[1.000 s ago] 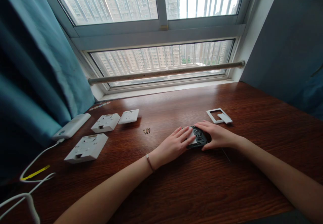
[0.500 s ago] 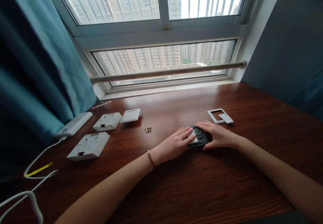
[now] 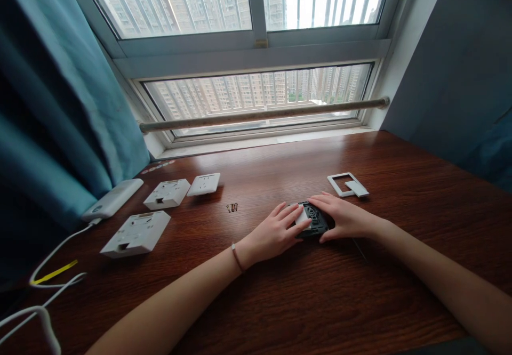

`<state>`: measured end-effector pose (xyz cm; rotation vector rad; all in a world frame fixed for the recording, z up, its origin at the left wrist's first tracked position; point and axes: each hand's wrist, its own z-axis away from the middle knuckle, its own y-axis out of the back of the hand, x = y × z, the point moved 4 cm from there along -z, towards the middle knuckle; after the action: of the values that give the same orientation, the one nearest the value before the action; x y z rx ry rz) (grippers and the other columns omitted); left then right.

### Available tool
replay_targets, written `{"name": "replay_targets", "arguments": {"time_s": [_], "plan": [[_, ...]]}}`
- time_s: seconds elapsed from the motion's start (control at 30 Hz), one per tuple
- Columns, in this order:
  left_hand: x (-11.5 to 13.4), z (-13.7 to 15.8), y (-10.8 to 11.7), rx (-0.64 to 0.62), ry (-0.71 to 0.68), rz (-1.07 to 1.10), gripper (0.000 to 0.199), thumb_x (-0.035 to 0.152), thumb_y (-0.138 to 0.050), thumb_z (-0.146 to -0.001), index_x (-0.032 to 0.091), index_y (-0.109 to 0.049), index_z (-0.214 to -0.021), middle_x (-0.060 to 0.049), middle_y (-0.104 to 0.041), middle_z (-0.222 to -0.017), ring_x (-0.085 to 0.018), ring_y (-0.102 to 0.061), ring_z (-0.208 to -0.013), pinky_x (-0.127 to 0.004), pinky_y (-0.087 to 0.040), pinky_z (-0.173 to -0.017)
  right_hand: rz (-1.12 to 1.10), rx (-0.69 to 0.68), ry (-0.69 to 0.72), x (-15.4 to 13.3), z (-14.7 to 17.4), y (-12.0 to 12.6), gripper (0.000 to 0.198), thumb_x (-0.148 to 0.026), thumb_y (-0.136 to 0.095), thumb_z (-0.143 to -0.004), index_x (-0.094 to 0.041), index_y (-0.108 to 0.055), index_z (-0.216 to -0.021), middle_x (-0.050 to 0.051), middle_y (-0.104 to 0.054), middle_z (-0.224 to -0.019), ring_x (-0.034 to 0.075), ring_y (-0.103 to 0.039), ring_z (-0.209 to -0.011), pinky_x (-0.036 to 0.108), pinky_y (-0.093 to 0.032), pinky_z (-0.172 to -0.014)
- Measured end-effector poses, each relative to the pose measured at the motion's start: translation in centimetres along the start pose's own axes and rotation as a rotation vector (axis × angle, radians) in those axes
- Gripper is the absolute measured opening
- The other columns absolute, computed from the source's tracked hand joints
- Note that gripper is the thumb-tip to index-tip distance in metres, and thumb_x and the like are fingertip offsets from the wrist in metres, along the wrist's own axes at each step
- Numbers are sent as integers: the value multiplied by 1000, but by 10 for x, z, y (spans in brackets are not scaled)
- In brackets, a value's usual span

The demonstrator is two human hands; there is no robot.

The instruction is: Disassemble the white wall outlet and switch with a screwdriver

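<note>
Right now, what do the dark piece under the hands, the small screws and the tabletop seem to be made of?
Dark module: likely molded plastic, fairly matte, judging by its crisp ridges and cutouts.

Small screws: probably metal, from their brownish-gold color, though too small to be sure.

Tabletop: reddish-brown, streaky grain with a soft sheen; wood or wood-look laminate, I can't tell which.

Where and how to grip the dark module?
Probably the near and far edges of the dark module, coming from the right: the left hand covers its left part, its top is uneven, and the right hand spans those edges, thumb near, fingers far.
</note>
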<state>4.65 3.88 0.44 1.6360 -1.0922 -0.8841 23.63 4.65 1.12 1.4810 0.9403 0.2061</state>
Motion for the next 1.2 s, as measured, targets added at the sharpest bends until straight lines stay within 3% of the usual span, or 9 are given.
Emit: {"name": "replay_targets", "arguments": {"time_s": [0.13, 0.23, 0.3, 0.37, 0.47, 0.53, 0.83, 1.2], "plan": [[0, 0, 1, 6, -14, -6, 48, 30, -52, -86, 22, -39, -132, -17, -42, -137, -31, -38, -128, -51, -33, -104, -44, 11, 3, 2, -1, 4, 92, -55, -73, -59, -15, -39, -135, 16, -46, -133, 32, -40, -125, 44, -34, -103], [0, 0, 2, -1, -14, -10, 48, 30, -52, -85, 21, -40, -131, -16, -42, -137, -31, -37, -128, -51, -33, -104, -52, 187, -76, 14, 0, 22, 60, -47, -59, -78, -17, -47, -129, 13, -51, -130, 27, -47, -120, 40, -39, -99], [0, -1, 2, -3, -14, -12, 47, 30, -51, -86, 20, -40, -131, -16, -42, -137, -31, -37, -128, -51, -33, -104, 28, 356, -246, 29, 5, 38, 40, -42, -50, -85, -17, -58, -115, 12, -61, -114, 25, -57, -105, 38, -44, -92], [0, -1, 3, 4, -17, -9, 47, 30, -50, -86, 20, -40, -131, -16, -42, -137, -31, -36, -129, -51, -33, -104, 182, 434, -493, 47, 13, 50, 32, -39, -48, -85, -16, -64, -101, 11, -66, -99, 25, -62, -91, 36, -47, -82], [1, -1, 4, 24, -24, 1, 48, 31, -51, -86, 19, -40, -131, -15, -42, -137, -30, -36, -129, -51, -32, -105, 423, 348, -814, 70, 26, 56, 33, -39, -48, -83, -16, -65, -98, 13, -66, -97, 28, -63, -88, 37, -48, -74], [1, -1, 4, 26, -24, 9, 48, 31, -52, -86, 19, -39, -131, -15, -42, -137, -29, -36, -129, -50, -31, -106, 489, 255, -918, 80, 31, 54, 37, -43, -47, -82, -16, -65, -101, 14, -64, -100, 30, -62, -91, 37, -48, -71], [1, -1, 4, 14, -10, 12, 48, 31, -51, -86, 17, -40, -131, -15, -41, -138, -31, -30, -132, -52, -29, -107, 473, 164, -968, 94, 34, 49, 36, -40, -47, -81, -16, -66, -101, 17, -63, -99, 31, -62, -91, 37, -47, -68], [1, -1, 4, 29, -9, 6, 47, 31, -50, -86, 18, -41, -130, -14, -41, -138, -32, -29, -132, -53, -28, -107, 415, 257, -926, 92, 33, 52, 33, -34, -51, -80, -13, -63, -103, 16, -68, -92, 29, -64, -87, 35, -46, -70]]}}
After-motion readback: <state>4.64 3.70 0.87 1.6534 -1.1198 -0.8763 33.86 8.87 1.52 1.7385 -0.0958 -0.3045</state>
